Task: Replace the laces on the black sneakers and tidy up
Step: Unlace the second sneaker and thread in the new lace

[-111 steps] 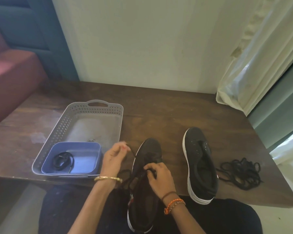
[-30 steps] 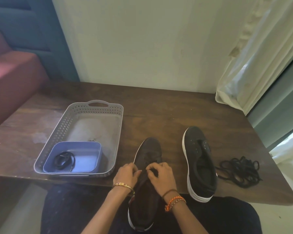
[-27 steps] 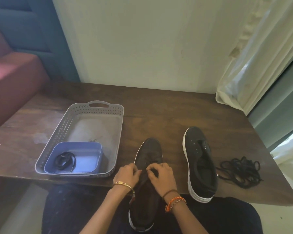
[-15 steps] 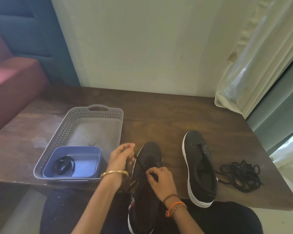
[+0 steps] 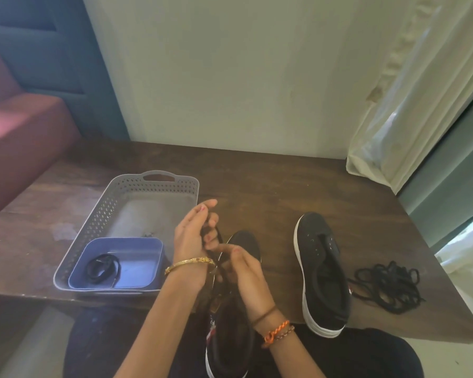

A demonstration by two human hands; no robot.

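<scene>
Grip, left hand (image 5: pixel 193 236): raised above the shoe, fingers curled round a black lace (image 5: pixel 213 242) and drawing it up and away toward the tray side. Half a second ago this hand sat lower, close beside the toe; a second ago both hands were pressed together on the eyelets. The lift reads as slack being pulled through after a pass.

Grip, right hand (image 5: pixel 245 271): laid on the near sneaker (image 5: pixel 243 242), forefinger stretched toward the lace; whether it pinches the lace or only steadies the upper, I cannot tell.

Item, near sneaker: toe on the table (image 5: pixel 271 186) edge, heel in the person's lap. Lacing under way, only partly done by my reckoning.

Item, second sneaker (image 5: pixel 321 271): flat on the table to the right, eyelets bare, unmoved across the sequence. Not yet laced.

Item, loose tangle of black laces (image 5: pixel 388 287): just right of the second sneaker, untouched.

Item, grey perforated tray (image 5: pixel 104 214): left side of the table, holding a blue tub (image 5: pixel 137 246) with a coiled black lace (image 5: pixel 103 268) inside. Unchanged.

Markings: a small red-and-white tab shows at the collar of each sneaker; no lettering legible. No other brand, label or writing readable anywhere.
</scene>
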